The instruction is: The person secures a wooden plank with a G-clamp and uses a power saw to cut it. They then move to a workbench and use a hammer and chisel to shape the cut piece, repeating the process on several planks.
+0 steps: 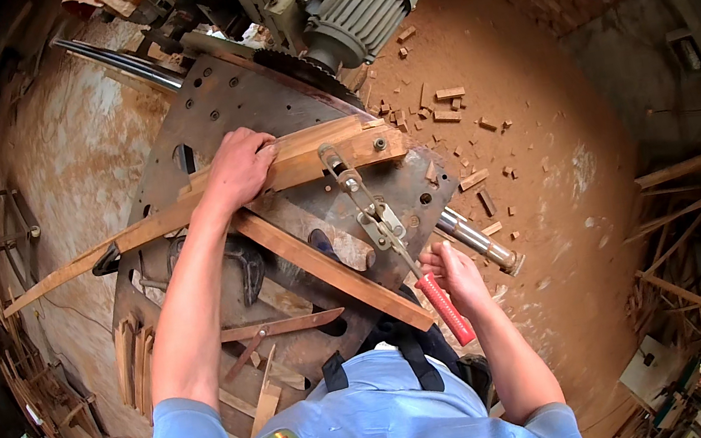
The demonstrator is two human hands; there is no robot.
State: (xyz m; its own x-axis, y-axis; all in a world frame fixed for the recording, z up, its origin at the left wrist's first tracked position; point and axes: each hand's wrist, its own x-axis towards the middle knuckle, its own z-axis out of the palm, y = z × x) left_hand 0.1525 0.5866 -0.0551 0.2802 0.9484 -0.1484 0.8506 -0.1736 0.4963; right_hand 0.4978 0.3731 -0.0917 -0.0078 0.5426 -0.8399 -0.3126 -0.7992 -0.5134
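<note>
My left hand (pixel 243 167) lies over a long curved wooden piece (pixel 137 232), its fingers bent round the upper edge. Against that piece rests a shorter wooden strip (pixel 319 137), close to my fingertips. Beside the right end of the wood stands a metal toggle clamp (pixel 381 223) with a red handle (pixel 446 309). My right hand (pixel 456 276) is at the top of this handle, fingers curled in against it; most of the red grip shows uncovered. A straight wooden bar (pixel 335 267) slants across the metal plate (pixel 258 96) from below my left hand towards my body.
A circular saw blade (pixel 303 66) and a grey electric motor (pixel 363 10) sit at the plate's far edge. Small wood offcuts (pixel 447 103) litter the floor on the right. A steel rail (pixel 478 240) sticks out at right. Wooden pieces (pixel 135 363) are stacked at left.
</note>
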